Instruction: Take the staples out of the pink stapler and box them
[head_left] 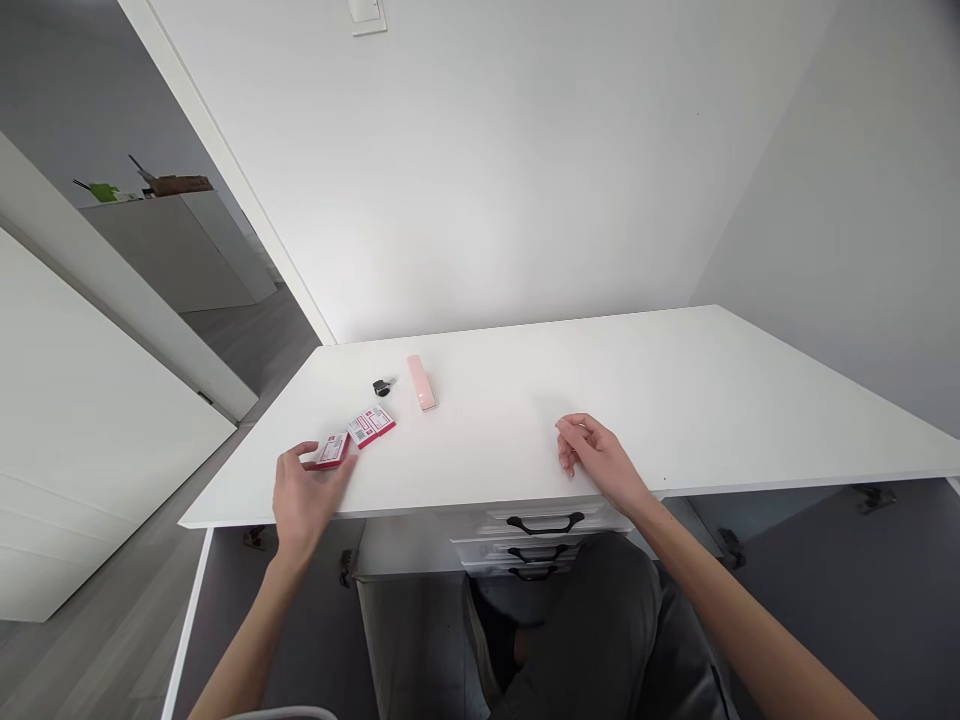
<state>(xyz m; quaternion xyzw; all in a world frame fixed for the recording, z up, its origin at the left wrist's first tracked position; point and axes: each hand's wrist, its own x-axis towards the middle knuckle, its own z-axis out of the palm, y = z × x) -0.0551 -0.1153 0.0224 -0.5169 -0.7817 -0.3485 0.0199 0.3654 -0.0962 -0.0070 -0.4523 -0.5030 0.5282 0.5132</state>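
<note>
My left hand [306, 500] is at the left front of the white tabletop [600, 375], with thumb and fingers around a small red-and-white box [331, 450]. A second box [371, 426] of the same colours, with a printed label and barcode, lies just beyond it to the right. Behind that lies a small black object with a metal part [383, 386], perhaps a key. A long pink stapler-like object [421, 382] rests to its right. My right hand [592, 452] hovers over or rests at the front middle, fingers loosely curled in, with no object visible in them.
Below the top are drawers with black handles [545, 524] and open cabinet doors [862, 590] on both sides. A white wall [525, 180] stands behind. To the left are a doorway and a white door [82, 440]. My knee [600, 620] is under the front edge.
</note>
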